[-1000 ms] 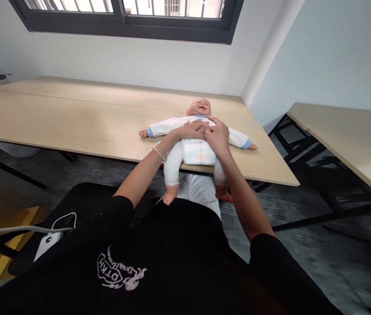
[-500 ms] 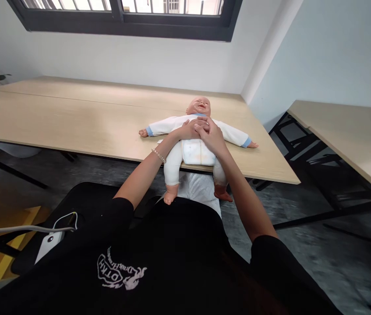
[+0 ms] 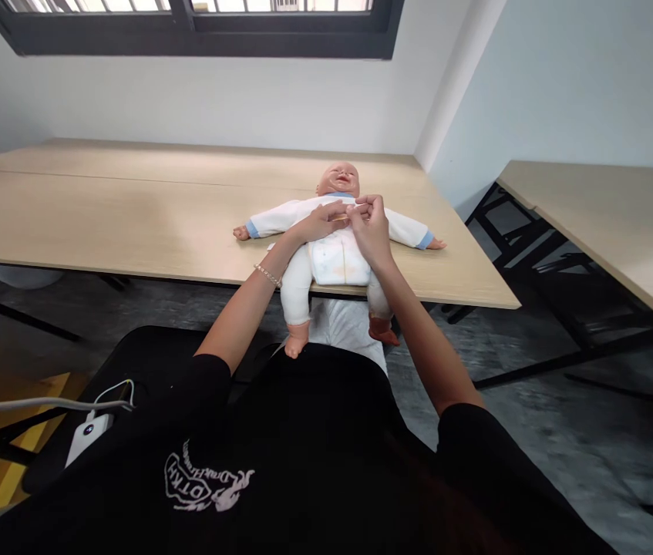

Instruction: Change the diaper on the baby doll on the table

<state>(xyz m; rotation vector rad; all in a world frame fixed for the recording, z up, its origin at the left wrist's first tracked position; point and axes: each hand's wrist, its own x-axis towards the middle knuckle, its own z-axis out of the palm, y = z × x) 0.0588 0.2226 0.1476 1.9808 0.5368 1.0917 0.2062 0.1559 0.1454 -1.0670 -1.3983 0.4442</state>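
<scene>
Head view, doll's place: the doll [image 3: 338,180] lies on its back on the table [image 3: 153,223], just right of the frame's centre, near the front edge.
Doll's long axis: head toward the top of the frame, feet toward the bottom, nearly upright in the picture.
Doll's limbs: arms spread wide to left and right in blue-cuffed white sleeves; legs apart, feet hanging below the tabletop's level near the black shirt [image 3: 326,462].
Diaper: the diaper [image 3: 341,262] covers the hips, its lower end at the table's front edge.
Table edges: the front edge crosses mid-frame, ending in a corner at the right; the back edge meets the wall [image 3: 216,100].
Room: a broad stretch of tabletop runs left of the doll's sleeve, a narrower one right; a gap parts this table from the second table [image 3: 609,223].
Left hand: the left hand [image 3: 323,221] lies over the doll's midriff, fingers loosely bent; whether it grips anything cannot be told.
Right hand: the right hand [image 3: 370,227] sits right of it over the midriff, thumb and fingertips drawn close; anything pinched there is too small to tell.
</scene>
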